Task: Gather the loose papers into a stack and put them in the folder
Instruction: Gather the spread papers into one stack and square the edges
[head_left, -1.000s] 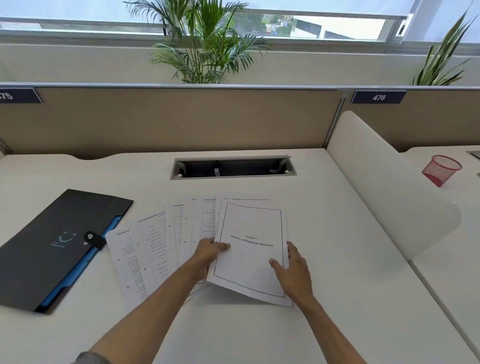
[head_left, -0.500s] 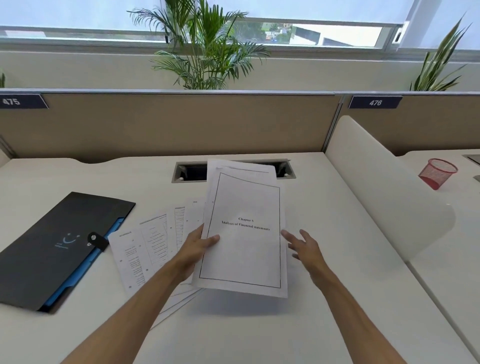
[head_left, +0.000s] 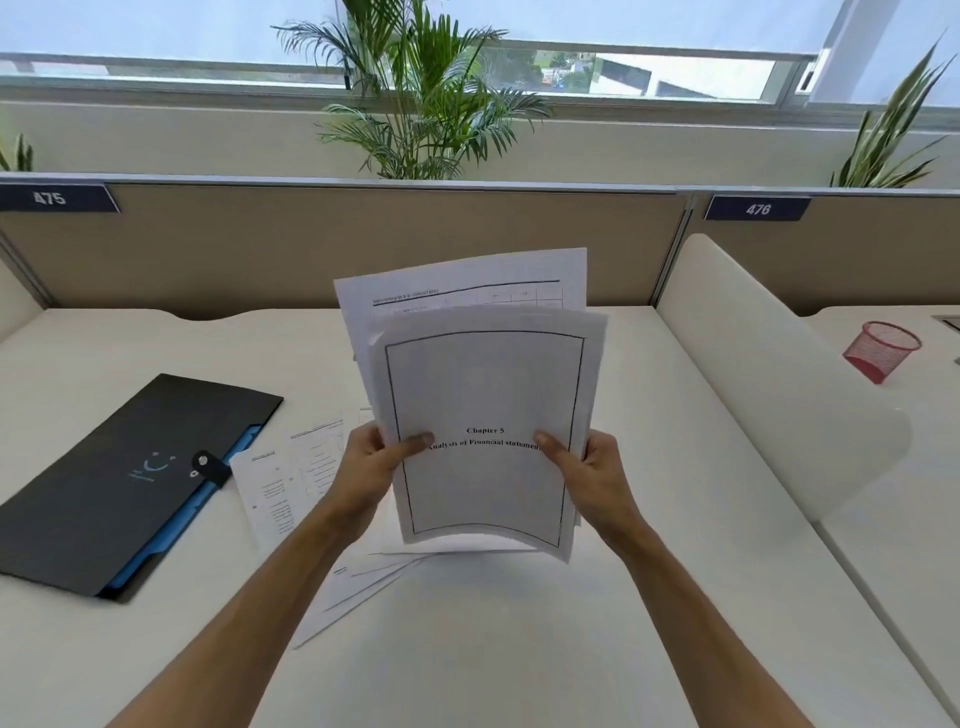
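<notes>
I hold a small sheaf of white papers (head_left: 483, 395) upright above the desk, its front sheet reading "Chapter 5". My left hand (head_left: 371, 467) grips its left edge, thumb across the front. My right hand (head_left: 589, 475) grips the right edge the same way. A second sheet sticks out higher behind the front one. Several loose printed papers (head_left: 283, 483) still lie fanned on the white desk (head_left: 519, 649) beneath my left forearm. The black folder (head_left: 119, 478) with blue inner pockets and a snap strap lies shut at the left.
A beige partition (head_left: 260, 244) closes the desk's far side, and a curved white divider (head_left: 769, 395) stands at the right. A red mesh cup (head_left: 880, 351) sits on the neighbouring desk. Plants stand behind the partition.
The front papers rose from lying on the desk to upright in the air. My right hand, which had let go half a second ago, now grips the right edge again.
</notes>
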